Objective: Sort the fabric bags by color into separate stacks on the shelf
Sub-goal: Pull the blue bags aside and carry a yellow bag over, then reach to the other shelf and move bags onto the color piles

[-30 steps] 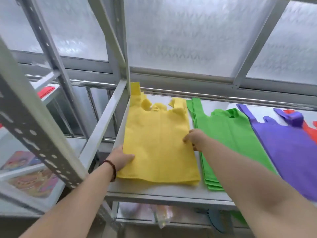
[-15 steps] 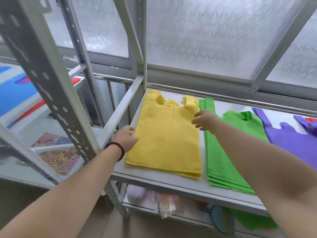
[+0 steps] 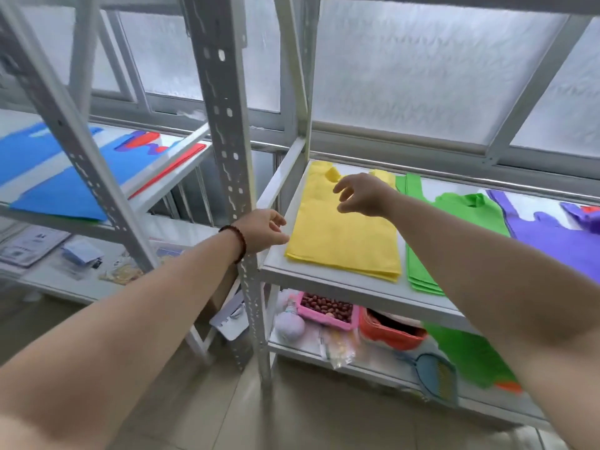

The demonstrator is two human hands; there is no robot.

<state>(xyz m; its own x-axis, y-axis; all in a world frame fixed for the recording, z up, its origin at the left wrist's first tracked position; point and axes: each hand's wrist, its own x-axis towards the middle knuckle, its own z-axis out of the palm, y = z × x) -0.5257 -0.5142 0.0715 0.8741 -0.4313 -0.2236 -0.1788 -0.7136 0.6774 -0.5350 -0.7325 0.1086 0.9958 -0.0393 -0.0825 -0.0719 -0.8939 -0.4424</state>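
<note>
With the yellow stack [image 3: 344,228] lying flat at the shelf [image 3: 341,287] end, green stack [image 3: 454,222] just beside it, both hands, left [image 3: 264,230] and right [image 3: 362,194], hover loosely spread and empty; best reach left of the yellow stack for the unsorted blue bags [image 3: 52,177].
</note>
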